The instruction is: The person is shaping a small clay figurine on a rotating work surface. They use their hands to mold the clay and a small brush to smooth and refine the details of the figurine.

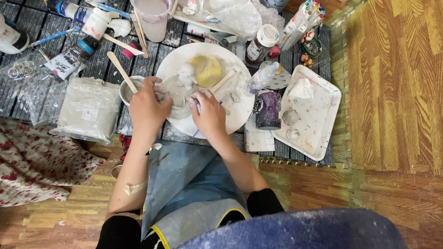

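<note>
A round white board (240, 106) lies on a dark mat and carries a grey clay slab (177, 99), a small white clay figure (186, 74) and a yellow sponge (207, 70). My left hand (147, 106) rests on the left edge of the clay slab, fingers curled against it. My right hand (208, 113) presses the slab's right side and pinches a thin blue-tipped tool (201, 130) that runs under the palm. A flat wooden stick (223, 81) lies on the board just beyond my right hand.
A small bowl (125, 90) with a wooden stick (121, 70) sits left of the board, beside a bagged clay block (88, 110). To the right stand a purple mug (268, 109) and a white tray (318, 124). Paint bottles, a plastic cup (153, 18) and markers crowd the far side.
</note>
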